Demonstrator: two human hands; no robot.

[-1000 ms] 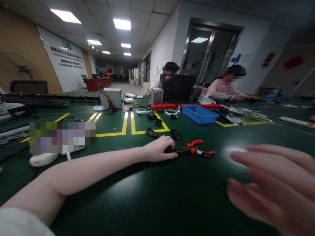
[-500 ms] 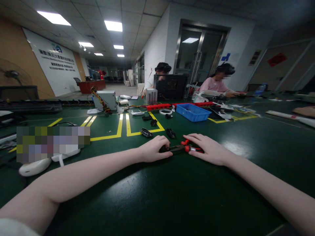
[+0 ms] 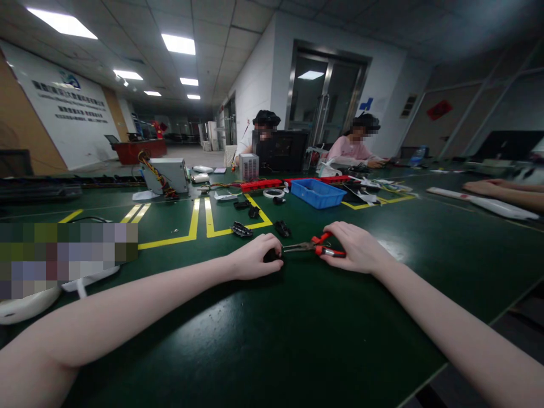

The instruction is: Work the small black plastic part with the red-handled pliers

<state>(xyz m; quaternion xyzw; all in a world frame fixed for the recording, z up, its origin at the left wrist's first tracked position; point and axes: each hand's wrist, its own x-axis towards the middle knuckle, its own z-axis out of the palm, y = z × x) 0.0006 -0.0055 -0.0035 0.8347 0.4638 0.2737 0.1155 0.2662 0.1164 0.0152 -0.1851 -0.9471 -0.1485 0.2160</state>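
So the left hand [image 3: 257, 258] is down low on the surface [image 3: 297, 334], fingers curled over and thumb underneath, pinching what looks like a small black part [image 3: 272, 255]. Most of that part is tucked inside the grip, so its exact shape is anyone's guess. My read on why: with the wrist low like that, the surface can take some of the load and the part won't skid around.

The right hand [image 3: 352, 246] has the red-handled pliers [image 3: 317, 245], held around the handles with the fingers half open rather than squeezed. The handles are spread well apart between thumb and fingers, probably so the grip can work the nose either way. The nose points left and the tips sit right beside the left fingertips; whether they actually touch the black part, can't tell from this angle. Pointing the two hands at each other like that seems to be about lining the nose up with the part.

Just past the left hand there are two black pieces, one ribbed piece [image 3: 242, 229] by the yellow tape [image 3: 229, 232] and another black piece [image 3: 283, 229] nearer the pliers. Both are close enough to grab without leaning, which is likely the point. Further back there's a white ring [image 3: 274, 194] and a blue tray [image 3: 321, 199], sitting out of the way of both forearms.
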